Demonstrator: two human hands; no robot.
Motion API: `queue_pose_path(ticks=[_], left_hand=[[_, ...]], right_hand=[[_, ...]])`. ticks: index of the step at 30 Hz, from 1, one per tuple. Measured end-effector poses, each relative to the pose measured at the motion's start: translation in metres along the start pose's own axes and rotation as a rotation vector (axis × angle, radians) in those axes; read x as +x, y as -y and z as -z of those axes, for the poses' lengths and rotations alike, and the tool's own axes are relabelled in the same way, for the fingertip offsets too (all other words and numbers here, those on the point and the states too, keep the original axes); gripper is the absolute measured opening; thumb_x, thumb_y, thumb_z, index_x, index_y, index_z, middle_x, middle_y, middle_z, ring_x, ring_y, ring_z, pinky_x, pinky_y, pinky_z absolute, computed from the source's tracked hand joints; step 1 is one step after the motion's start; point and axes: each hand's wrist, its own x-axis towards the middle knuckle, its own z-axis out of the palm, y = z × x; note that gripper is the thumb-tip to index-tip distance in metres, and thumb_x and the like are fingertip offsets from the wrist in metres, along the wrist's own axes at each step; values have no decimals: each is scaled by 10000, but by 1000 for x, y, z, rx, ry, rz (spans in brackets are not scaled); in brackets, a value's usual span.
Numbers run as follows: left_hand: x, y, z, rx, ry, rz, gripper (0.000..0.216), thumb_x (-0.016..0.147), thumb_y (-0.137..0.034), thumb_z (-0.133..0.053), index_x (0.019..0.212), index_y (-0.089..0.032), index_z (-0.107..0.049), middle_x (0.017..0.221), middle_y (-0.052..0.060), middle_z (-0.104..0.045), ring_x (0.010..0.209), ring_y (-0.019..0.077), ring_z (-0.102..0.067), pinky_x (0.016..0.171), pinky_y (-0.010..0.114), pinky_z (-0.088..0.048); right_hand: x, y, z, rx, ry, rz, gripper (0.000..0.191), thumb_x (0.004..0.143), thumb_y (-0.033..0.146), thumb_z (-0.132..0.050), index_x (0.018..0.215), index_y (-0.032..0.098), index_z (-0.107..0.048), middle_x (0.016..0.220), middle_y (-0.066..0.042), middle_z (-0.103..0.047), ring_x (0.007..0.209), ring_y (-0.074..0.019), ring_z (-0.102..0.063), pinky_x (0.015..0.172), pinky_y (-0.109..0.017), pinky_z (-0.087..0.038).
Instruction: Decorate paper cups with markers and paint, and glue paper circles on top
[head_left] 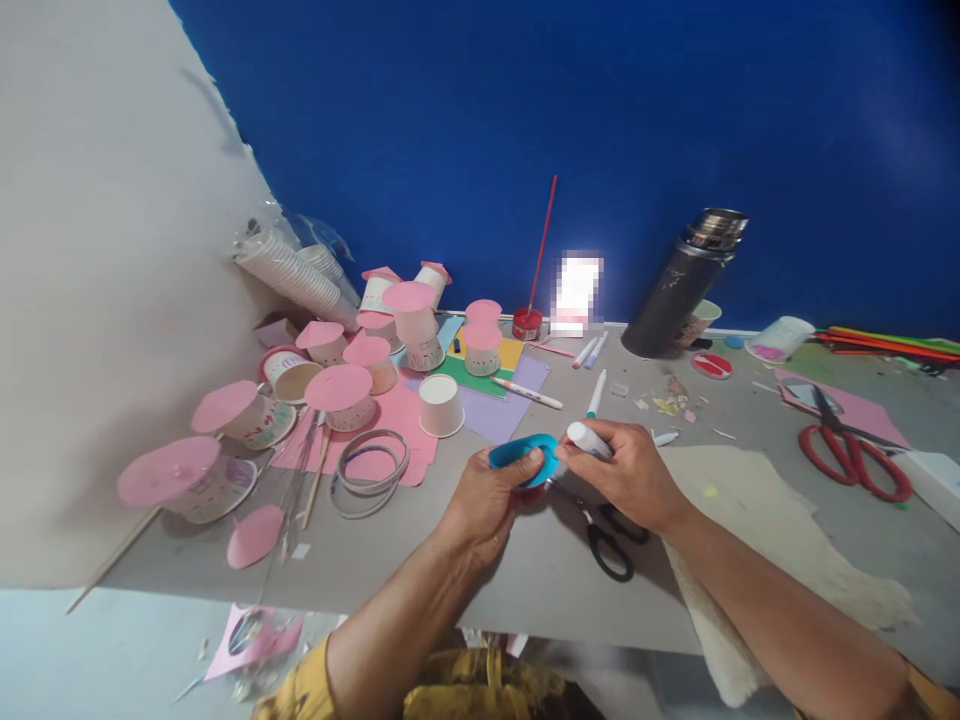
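My left hand (pixel 486 498) is closed on a blue paper disc (pixel 525 456), pinching it by its near edge above the grey table (pixel 525 580). Just to its right, my right hand (pixel 626 472) grips a white glue stick (pixel 586 438), whose tip points at the disc's right edge. Black-handled scissors (pixel 609 540) lie on the table directly under my right hand.
Several paper cups with pink lids (pixel 341 395) crowd the table's left, beside a plain white cup (pixel 441 404), metal rings (pixel 371 468) and a cup stack (pixel 289 272). A dark flask (pixel 679 285) stands at the back. Red scissors (pixel 851 455) and cream cloth (pixel 757 520) lie at right.
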Motion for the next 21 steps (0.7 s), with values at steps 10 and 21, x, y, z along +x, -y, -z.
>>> queue_pose_path(ticks=[10,21], left_hand=[[0,2,0,3,34,-28,467,502,-405,-1002,800,-135,-766,791,39,-711,701,135,-624,648,260,-510],[-1,-1,-2,269,-64,-218,333,677,-400,-843,624,-147,-632,565,-30,-528,545,78,-417,525,223,-345]], right_hand=[[-1,3,-5,-35,28,22,365,815,438,-619,580,201,-472,544,46,-384,549,-105,-347,506,-233,-311],[-3,2,-9,-100,-23,-4,341,794,420,-591,573,207,-441,544,51,-346,549,-102,-315,509,-235,-305]])
